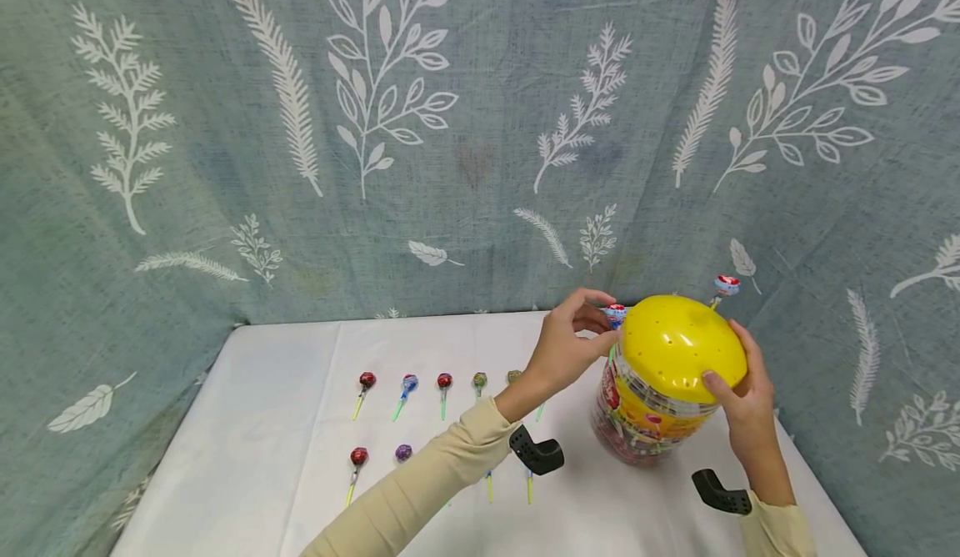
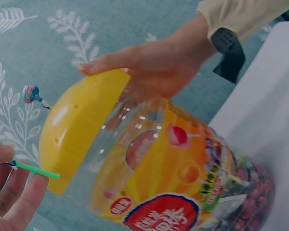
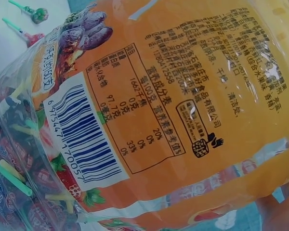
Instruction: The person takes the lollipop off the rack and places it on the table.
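A clear candy jar (image 1: 651,424) with a domed yellow lid (image 1: 678,344) stands tilted on the white table. My right hand (image 1: 752,411) grips it at the lid's right side, thumb on the yellow dome. In my left hand (image 1: 564,348) I pinch a lollipop (image 1: 616,315) in a blue and red wrapper, beside the lid's left edge. Its green stick (image 2: 37,170) points at the jar in the left wrist view. Another lollipop (image 1: 727,284) stands upright in the top of the lid, which has small holes. Through the jar's lower wall, many wrapped lollipops (image 3: 14,159) show.
Several lollipops lie in two rows on the white table (image 1: 247,424), among them a red one (image 1: 367,380), a blue one (image 1: 408,383) and a purple one (image 1: 403,453). My left sleeve covers part of the front row. A patterned curtain (image 1: 480,140) hangs behind the table.
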A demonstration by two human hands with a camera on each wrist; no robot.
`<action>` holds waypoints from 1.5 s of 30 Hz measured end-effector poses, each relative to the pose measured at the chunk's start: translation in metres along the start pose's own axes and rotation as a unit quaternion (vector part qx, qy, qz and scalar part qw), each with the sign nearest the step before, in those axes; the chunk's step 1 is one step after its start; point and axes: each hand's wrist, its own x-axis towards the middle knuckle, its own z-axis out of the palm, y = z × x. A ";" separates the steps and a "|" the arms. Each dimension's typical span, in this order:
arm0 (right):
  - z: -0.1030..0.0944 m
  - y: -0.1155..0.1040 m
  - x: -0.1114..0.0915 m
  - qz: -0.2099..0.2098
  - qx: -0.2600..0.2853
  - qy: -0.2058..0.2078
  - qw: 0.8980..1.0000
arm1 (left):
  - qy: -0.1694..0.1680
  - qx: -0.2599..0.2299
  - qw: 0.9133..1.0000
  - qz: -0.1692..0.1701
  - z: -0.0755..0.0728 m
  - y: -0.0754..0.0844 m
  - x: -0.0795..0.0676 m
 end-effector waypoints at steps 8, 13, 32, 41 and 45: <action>-0.001 0.002 0.000 -0.005 -0.002 0.002 1.000 | 0.010 -0.025 0.999 -0.042 0.000 -0.014 -0.011; 0.000 0.004 0.000 -0.010 -0.002 0.002 1.000 | 0.027 -0.041 0.997 -0.062 0.001 -0.039 -0.014; 0.002 0.001 -0.001 -0.018 0.015 0.002 1.000 | 0.045 -0.052 0.988 -0.138 0.001 -0.075 -0.040; 0.002 0.003 -0.002 -0.017 0.031 0.006 0.999 | 0.055 -0.072 0.980 -0.176 0.002 -0.092 -0.055; 0.003 0.003 -0.001 -0.016 0.035 0.004 0.999 | 0.065 -0.075 0.975 -0.198 0.001 -0.101 -0.064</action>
